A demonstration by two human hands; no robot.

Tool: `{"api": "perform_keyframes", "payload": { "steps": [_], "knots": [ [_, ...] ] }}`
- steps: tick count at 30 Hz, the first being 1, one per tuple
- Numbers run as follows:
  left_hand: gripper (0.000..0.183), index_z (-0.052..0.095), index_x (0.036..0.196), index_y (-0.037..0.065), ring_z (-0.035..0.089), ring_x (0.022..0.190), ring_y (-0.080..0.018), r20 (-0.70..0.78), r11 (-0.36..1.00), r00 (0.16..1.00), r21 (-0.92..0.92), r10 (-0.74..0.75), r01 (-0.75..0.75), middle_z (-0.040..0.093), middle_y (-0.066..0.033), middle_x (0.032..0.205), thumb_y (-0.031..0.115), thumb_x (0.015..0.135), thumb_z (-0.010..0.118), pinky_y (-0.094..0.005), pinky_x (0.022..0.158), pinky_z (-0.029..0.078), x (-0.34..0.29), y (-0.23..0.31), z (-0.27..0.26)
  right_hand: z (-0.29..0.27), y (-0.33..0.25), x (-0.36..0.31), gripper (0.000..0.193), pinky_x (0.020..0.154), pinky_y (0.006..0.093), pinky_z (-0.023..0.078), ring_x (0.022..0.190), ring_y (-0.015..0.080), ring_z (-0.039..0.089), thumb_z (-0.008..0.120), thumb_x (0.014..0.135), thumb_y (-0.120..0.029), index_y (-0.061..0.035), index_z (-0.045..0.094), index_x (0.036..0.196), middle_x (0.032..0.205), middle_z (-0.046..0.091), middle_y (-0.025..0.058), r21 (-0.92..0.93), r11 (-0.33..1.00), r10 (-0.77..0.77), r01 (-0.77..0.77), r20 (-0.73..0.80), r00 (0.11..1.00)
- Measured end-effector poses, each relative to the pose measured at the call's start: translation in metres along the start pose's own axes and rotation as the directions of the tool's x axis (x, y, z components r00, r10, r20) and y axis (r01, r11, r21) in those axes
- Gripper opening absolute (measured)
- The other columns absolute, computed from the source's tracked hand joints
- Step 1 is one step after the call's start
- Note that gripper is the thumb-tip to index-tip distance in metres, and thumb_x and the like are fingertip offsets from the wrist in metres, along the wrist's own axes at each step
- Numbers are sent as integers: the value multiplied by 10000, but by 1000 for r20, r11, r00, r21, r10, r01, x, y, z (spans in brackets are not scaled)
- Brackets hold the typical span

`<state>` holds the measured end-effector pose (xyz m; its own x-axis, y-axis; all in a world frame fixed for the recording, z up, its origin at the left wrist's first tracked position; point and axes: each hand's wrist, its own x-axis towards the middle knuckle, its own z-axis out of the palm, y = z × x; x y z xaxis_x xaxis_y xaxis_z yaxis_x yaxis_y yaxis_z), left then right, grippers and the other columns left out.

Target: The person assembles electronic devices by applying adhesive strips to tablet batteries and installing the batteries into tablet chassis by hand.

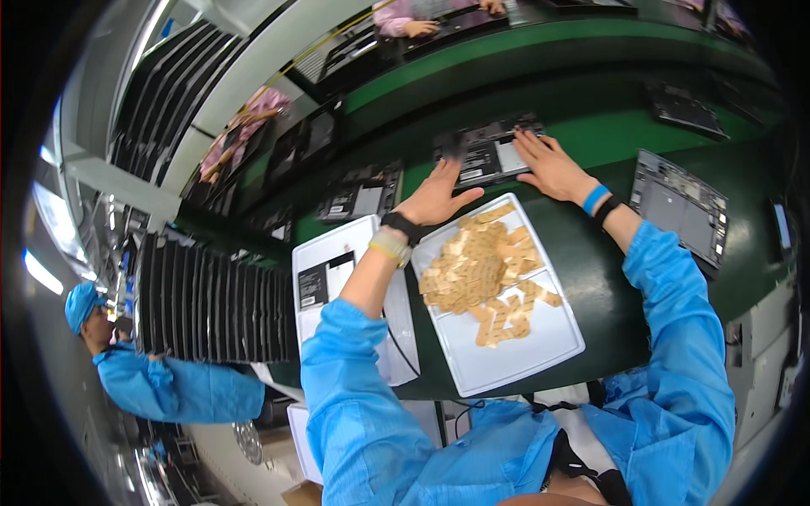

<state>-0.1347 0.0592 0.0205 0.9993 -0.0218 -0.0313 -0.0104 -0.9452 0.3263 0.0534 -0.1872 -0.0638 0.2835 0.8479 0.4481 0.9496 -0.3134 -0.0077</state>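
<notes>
At the far side of the bench lies an opened flat electronic device (pixel 481 162), a dark chassis with a black battery and a silvery panel inside. My left hand (pixel 434 196) reaches to its left edge, thumb spread, fingertips slightly blurred. On its right side rest the stretched fingers of my right hand (pixel 553 169). Neither hand grips anything. Just below the hands, a white tray (pixel 515 371) holds a heap of small tan adhesive strips (pixel 477 266). Beneath my left forearm is a second white tray (pixel 392 354) with a black-and-white battery pack (pixel 314 287) in it.
Another opened device (pixel 679 207) lies to the right, and one (pixel 363 192) to the left. A tall row of black trays (pixel 211 304) stands at left. A green conveyor belt (pixel 405 88) runs behind. A co-worker in blue (pixel 169 384) stands left; other people in pink work across.
</notes>
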Motion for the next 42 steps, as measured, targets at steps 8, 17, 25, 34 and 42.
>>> {"api": "perform_keyframes", "payload": {
  "steps": [8, 17, 25, 34, 42],
  "knots": [
    [584, 667, 1286, -36, 691, 1141, -385, -66, 958, 956, 0, -285, 286, 717, -242, 1206, 306, 843, 834, -402, 984, 537, -192, -35, -125, 2, -10, -8, 272, 968, 396, 518, 1013, 273, 711, 774, 822, -196, 22, 729, 978, 1052, 752, 141, -9, 999, -35, 34, -304, 952],
    [884, 620, 1304, 11, 573, 1257, -382, -122, 915, 908, 2, -400, 403, 600, -213, 1347, 303, 563, 1004, -423, 1078, 464, -252, -100, -92, -58, -35, 23, 208, 791, 449, 553, 821, 366, 699, 732, 875, -190, 17, 734, 850, 828, 724, 168, 215, 959, 196, -186, -27, 980],
    [308, 589, 1226, 43, 596, 804, -189, -564, 922, 811, 213, -156, 325, 649, -102, 909, 55, 941, 704, -322, 755, 492, -185, -54, -105, -132, -77, 35, 165, 753, 388, 581, 834, 333, 731, 724, 906, -167, -7, 751, 938, 903, 751, 155, 727, 687, 255, -20, -216, 942],
    [500, 526, 1444, 2, 610, 1053, -130, -608, 929, 793, -273, 34, -249, 650, -63, 1196, -56, 960, 636, -260, 956, 473, -49, 94, -113, -158, -91, 25, 251, 866, 346, 608, 977, 244, 759, 678, 974, -109, 45, 670, 1172, 1034, 764, 179, 960, 248, 409, 128, -224, 884],
    [333, 517, 1290, -24, 647, 1050, -131, -632, 730, 772, -557, -64, -395, 683, -107, 1148, -12, 989, 657, -262, 931, 512, 3, 100, -78, -161, -74, 21, 263, 847, 272, 597, 916, 140, 725, 656, 953, 42, 52, 682, 1215, 1065, 741, 117, 964, -97, 537, 249, -160, 828]
  ]
}}
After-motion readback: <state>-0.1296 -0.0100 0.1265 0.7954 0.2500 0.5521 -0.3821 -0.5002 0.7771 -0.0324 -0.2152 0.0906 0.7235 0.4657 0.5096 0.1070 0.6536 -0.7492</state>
